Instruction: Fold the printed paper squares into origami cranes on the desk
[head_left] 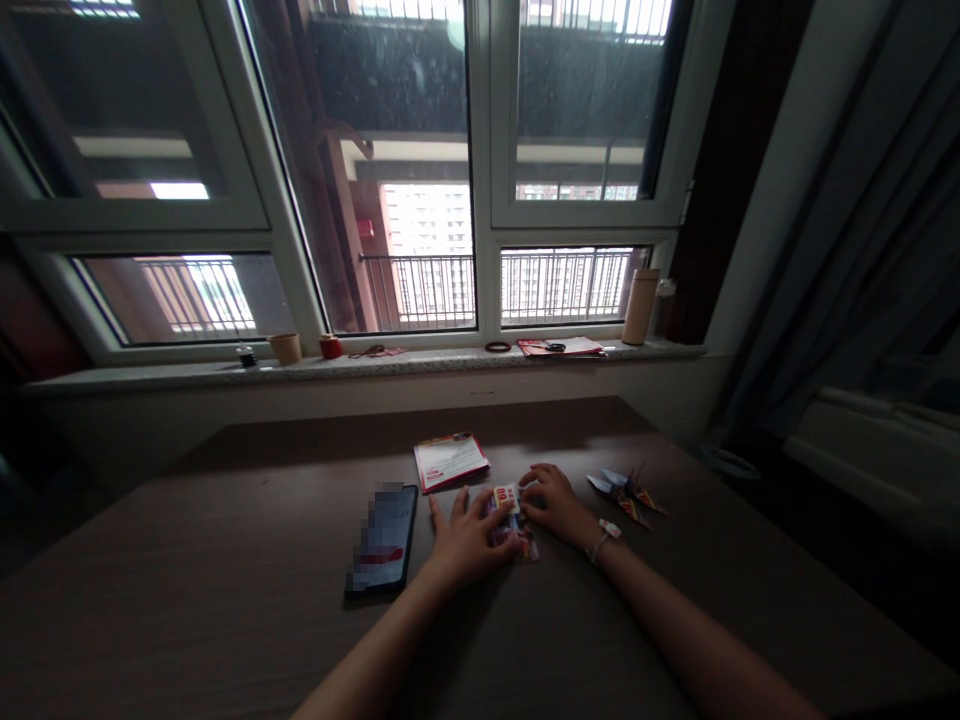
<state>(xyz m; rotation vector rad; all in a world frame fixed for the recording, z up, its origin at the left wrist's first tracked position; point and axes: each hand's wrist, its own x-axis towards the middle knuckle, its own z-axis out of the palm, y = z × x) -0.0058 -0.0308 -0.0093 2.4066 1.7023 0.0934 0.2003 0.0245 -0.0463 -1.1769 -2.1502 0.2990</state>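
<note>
A small folded piece of colourful printed paper lies on the dark wooden table. My left hand rests flat on its left part with fingers spread. My right hand presses its fingertips on the paper's upper right edge, fingers curled together. A white band sits on my right wrist.
A phone lies left of my hands. A red and white leaflet lies just beyond them, and folded paper figures sit to the right. The windowsill holds cups, a tall cylinder and papers.
</note>
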